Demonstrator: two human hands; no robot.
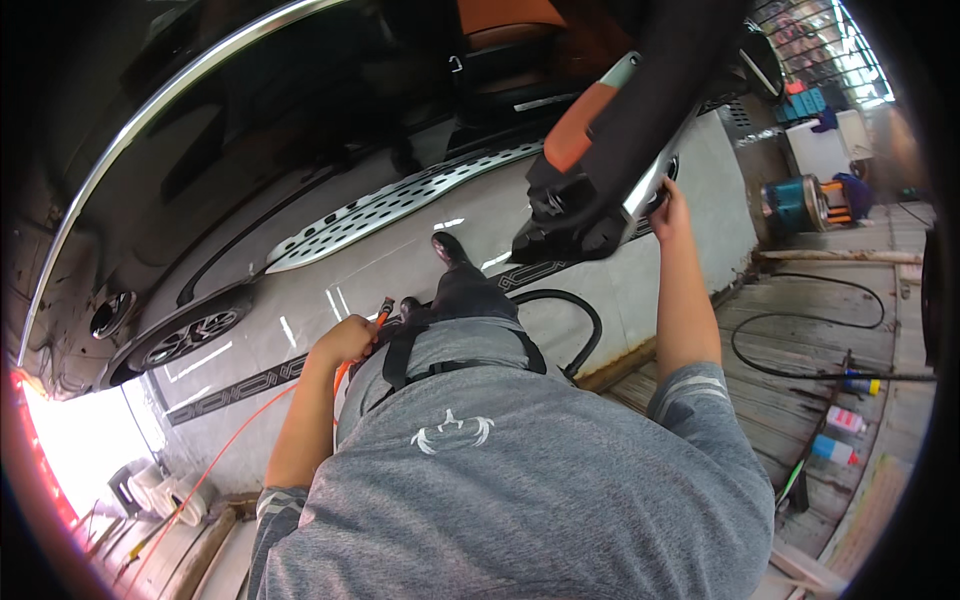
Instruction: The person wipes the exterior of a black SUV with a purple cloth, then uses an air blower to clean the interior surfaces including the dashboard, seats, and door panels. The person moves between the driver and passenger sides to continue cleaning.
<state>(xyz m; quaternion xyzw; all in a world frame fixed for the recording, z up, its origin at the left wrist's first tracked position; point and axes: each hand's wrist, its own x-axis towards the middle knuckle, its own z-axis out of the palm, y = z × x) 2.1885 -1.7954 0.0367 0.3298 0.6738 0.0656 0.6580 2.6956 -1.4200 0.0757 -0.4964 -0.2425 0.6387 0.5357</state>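
Observation:
My left hand [346, 341] is closed around an orange air hose with a dark metal fitting [387, 304] at its tip, low beside my hip. My right hand [670, 214] reaches up to the outer handle side of an open black car door [637, 112]; its fingers touch the door, and part of the hand is hidden behind the edge. The door's inner panel has an orange-brown insert. Through the doorway shows an orange-brown seat [514, 22]. A silver perforated running board [405, 199] runs below the door sill.
A black hose [592, 315] curves near my legs. The orange hose [225, 442] trails to the lower left. At the right are bottles [846, 420], another black hose [739, 337] and a teal drum [795, 204]. White rolls [169, 491] lie at the lower left.

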